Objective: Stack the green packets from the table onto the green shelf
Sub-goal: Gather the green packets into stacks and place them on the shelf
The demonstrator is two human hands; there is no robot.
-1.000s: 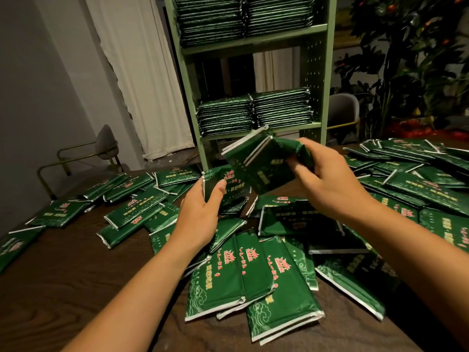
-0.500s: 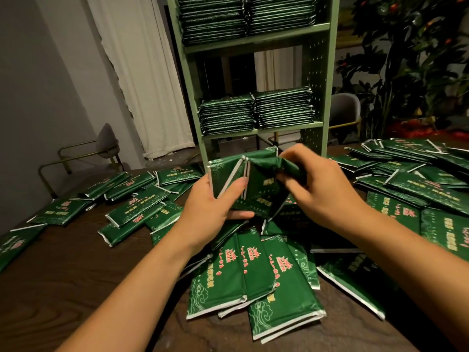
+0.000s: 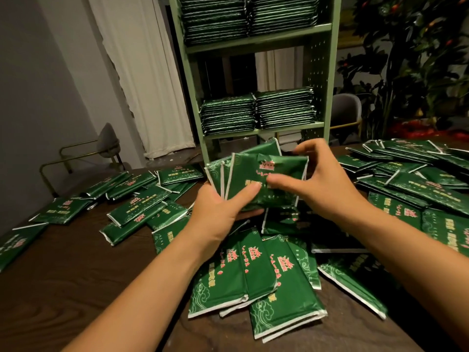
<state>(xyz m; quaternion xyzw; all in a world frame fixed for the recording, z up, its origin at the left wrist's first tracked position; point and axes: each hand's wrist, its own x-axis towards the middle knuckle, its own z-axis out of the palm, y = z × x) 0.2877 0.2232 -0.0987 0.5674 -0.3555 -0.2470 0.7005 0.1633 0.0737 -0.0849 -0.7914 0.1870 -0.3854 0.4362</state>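
At frame centre, the left hand point(image 3: 215, 214) clasps a fanned bunch of glossy green foil packets point(image 3: 256, 179) — long axes tilted upward-right — while the right hand point(image 3: 322, 184) pinches its right edge.

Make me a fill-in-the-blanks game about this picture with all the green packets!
1. The left hand holds a bunch of ____ packets.
2. The stacked packets sit on a green ____.
3. The loose packets lie on a dark wooden ____.
4. The curtain by the wall is ____.

Missing words: green, shelf, table, white
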